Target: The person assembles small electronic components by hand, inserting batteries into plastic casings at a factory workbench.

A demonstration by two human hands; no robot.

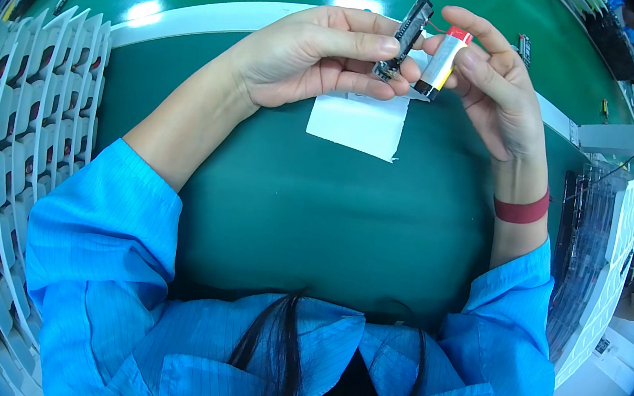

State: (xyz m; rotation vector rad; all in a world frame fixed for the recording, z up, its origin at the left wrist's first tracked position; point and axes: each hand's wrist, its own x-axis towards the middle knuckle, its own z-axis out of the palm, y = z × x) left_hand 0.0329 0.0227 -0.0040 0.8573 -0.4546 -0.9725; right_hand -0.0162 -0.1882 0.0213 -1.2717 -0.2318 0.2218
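Note:
My left hand [314, 61] grips a small black part [405, 36], long and narrow, held upright between thumb and fingers. My right hand [496, 89] pinches a small white cylinder [442, 61] with a red top and a yellow edge. A thin red wire runs from the cylinder's top to the black part. Both hands are raised above a white square sheet [359, 124] lying on the dark green mat [315, 214]. A red band [521, 211] circles my right wrist. Blue sleeves cover both forearms.
A white moulded tray [20, 130] with many slots holding small dark parts fills the left side. Another white tray [602, 265] with black parts stands on edge at the right. A white strip [220, 16] borders the mat's far side. Small dark parts lie beyond it.

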